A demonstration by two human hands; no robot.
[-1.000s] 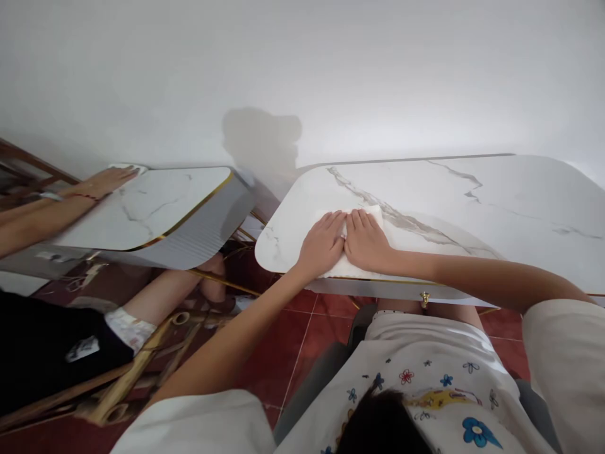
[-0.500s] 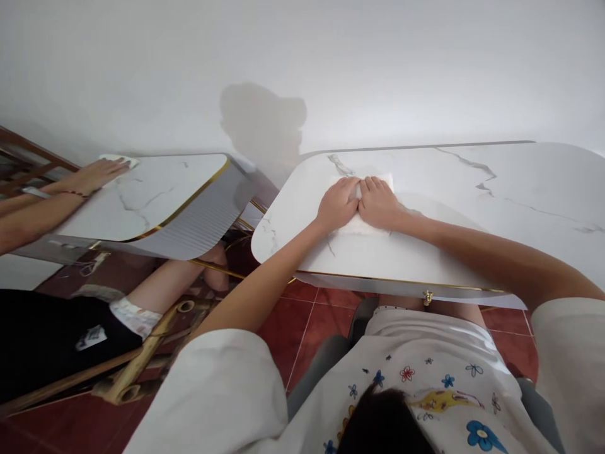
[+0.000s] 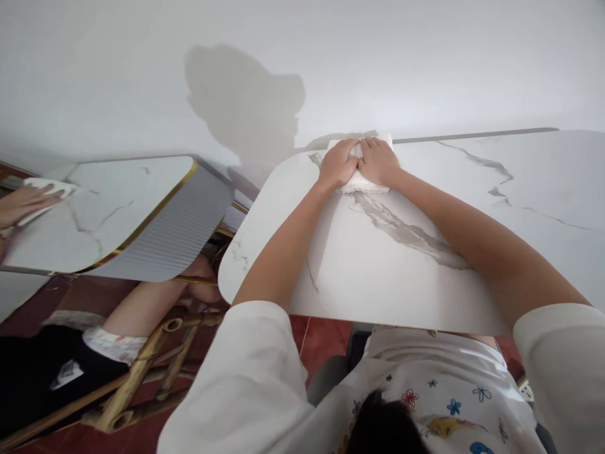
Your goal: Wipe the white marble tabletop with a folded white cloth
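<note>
A folded white cloth (image 3: 362,184) lies at the back edge of a white marble-patterned tabletop (image 3: 331,252). My left hand (image 3: 339,165) presses on the cloth's left side with its fingers bent over it. On the right side, my right hand (image 3: 378,162) bears down in the same way, fingers close together. The thumbs almost meet in the middle. Both arms reach forward across the top, and part of the cloth is hidden under the hands.
A wall (image 3: 425,63) rises directly behind the table. To the left, another person's hand (image 3: 31,203) rests on a white cloth (image 3: 51,184) on a second marble-patterned table (image 3: 127,195) with gold trim. A bamboo chair (image 3: 142,366) stands at lower left on red floor tiles (image 3: 326,347).
Both my hands and the cloth have slid away from me, from the tabletop's middle to its back edge. My view has shifted forward. The other person's hand appears further left.
</note>
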